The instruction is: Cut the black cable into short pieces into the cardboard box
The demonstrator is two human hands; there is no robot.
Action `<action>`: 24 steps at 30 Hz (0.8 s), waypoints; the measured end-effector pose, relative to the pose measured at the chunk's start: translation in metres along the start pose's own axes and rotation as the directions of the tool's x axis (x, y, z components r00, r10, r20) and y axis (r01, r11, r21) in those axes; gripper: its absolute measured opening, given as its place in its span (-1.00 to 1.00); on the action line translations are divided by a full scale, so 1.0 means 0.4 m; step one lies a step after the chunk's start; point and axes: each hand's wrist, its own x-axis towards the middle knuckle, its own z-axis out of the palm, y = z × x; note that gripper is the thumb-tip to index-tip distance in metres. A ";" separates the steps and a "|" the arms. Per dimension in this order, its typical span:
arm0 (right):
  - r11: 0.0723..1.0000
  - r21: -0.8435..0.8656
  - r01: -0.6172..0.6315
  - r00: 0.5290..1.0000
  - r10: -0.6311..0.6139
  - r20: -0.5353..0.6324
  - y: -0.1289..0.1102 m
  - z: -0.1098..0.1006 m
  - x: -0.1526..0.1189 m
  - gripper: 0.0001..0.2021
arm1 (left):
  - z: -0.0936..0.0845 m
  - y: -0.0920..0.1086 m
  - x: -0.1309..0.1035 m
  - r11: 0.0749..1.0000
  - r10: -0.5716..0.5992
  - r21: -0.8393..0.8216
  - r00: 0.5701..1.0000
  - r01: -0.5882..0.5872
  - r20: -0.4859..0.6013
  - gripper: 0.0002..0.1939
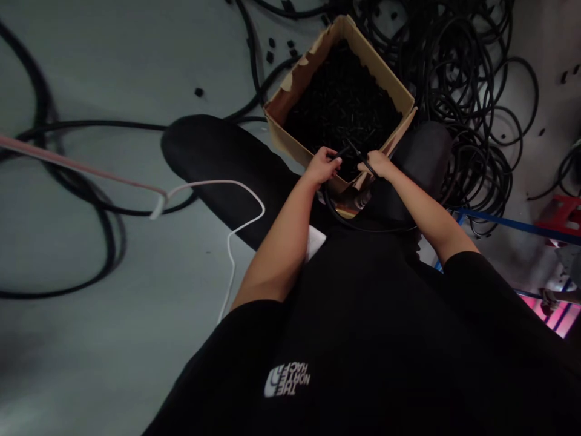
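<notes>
At upper centre, over the near edge of the carton (290, 144), the left hand (324, 165) pinches the black cable (341, 151); the right hand (377, 163) closes around a slender dark item (368, 166), identity unclear. A loose pinch could drop the cable among the black pieces (345, 91). Inverted shirt logo (287, 379), lower centre: "THE NORTH FACE".

Box (285, 142) cardboard, rough-edged; cable (342, 151) smooth, rubbery-looking; shirt (363, 339) matt cloth.
</notes>
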 end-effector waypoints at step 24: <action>0.998 -0.035 0.053 0.999 -0.053 -0.003 -0.025 -0.009 -0.023 -0.75 | 0.000 0.039 -0.034 0.992 0.017 -0.127 0.999 -0.014 0.028 -0.81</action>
